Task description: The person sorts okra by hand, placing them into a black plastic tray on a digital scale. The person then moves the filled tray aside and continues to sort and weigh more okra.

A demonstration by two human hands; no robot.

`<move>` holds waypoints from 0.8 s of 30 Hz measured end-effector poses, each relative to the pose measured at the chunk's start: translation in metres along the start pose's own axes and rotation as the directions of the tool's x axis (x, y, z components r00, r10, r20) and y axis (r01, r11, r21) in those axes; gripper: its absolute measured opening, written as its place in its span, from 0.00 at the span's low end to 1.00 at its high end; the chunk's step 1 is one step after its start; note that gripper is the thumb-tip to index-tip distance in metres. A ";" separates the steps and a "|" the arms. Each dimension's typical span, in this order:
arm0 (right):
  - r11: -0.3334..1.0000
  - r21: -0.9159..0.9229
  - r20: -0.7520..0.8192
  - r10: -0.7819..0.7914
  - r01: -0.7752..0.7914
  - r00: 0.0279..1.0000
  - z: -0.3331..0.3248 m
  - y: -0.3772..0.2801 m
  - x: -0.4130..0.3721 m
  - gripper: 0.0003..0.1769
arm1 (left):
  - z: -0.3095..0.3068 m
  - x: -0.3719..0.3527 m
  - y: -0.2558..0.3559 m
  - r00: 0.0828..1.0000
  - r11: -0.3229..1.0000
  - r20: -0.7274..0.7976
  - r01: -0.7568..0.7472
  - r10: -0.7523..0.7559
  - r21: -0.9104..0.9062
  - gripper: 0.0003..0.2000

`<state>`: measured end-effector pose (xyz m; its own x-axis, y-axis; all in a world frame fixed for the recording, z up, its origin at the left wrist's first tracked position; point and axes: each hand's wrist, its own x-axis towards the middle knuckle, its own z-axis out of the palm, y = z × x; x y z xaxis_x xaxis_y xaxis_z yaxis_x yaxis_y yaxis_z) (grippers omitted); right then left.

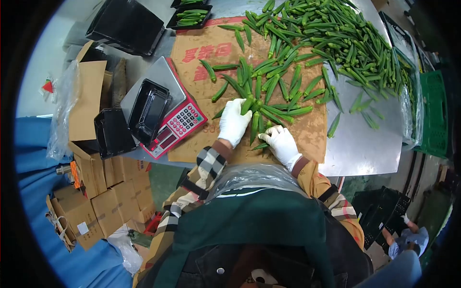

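White gloves cover both hands. My left hand (234, 123) is closed on okra pods at the near edge of the loose okra (272, 84), which lies scattered over a flattened cardboard sheet (192, 139). To its right, my right hand (282, 145) has its fingers bent together by the stem end of a pod near the cardboard's front; whether it grips that pod is unclear. On the left, a red and white scale (185, 119) bears an empty black tray (149, 111), tilted across its plate. A large okra heap (350, 38) covers the back right of the metal table (367, 149).
Black trays with okra (190, 17) stand at the back. Stacked black trays (126, 26) and an open carton (86, 103) are at the left. A green crate (433, 115) stands right of the table. Another person (410, 239) is at the lower right.
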<state>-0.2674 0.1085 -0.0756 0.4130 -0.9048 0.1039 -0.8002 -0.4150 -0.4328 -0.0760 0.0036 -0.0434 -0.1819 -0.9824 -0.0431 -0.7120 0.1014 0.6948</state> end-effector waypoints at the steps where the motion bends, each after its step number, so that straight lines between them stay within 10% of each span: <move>1: 1.000 -0.018 -0.025 0.005 -0.005 1.000 0.002 0.001 -0.004 0.21 | 0.009 0.002 0.004 0.999 0.996 0.010 0.039 -0.040 0.080 0.20; 8: 0.995 -0.047 0.006 0.087 -0.087 0.996 0.009 0.000 -0.009 0.19 | 0.014 0.010 -0.009 0.985 0.913 0.128 0.051 -0.112 0.405 0.23; 12: 0.988 0.156 -0.278 0.036 0.008 0.960 -0.011 0.007 -0.002 0.21 | -0.035 0.004 0.011 0.977 0.973 0.076 0.206 -0.198 -0.106 0.16; 15: 0.898 0.423 -0.425 0.315 -0.122 0.849 -0.053 0.007 0.006 0.25 | -0.050 0.004 -0.029 0.976 0.974 -0.058 0.204 -0.211 -0.097 0.12; 16: 0.850 0.483 -0.404 0.430 -0.210 0.807 -0.057 0.020 0.004 0.24 | -0.052 -0.001 -0.027 0.957 0.997 -0.290 0.027 -0.006 0.069 0.12; 20: 0.926 0.080 -0.323 0.373 -0.368 0.870 -0.055 0.078 -0.007 0.27 | -0.041 -0.006 -0.026 0.942 0.874 -0.174 -0.183 0.287 0.450 0.13; 24: 0.882 -0.086 -0.052 0.460 -0.463 0.886 -0.053 0.075 -0.010 0.31 | -0.012 -0.009 -0.041 0.981 0.732 -0.076 -0.082 0.180 0.676 0.15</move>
<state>-0.3543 0.0816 -0.0617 -0.0249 -0.9979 -0.0605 -0.9344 0.0448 -0.3533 -0.0374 0.0066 -0.0629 -0.2547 -0.9572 0.1372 -0.9651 0.2605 0.0265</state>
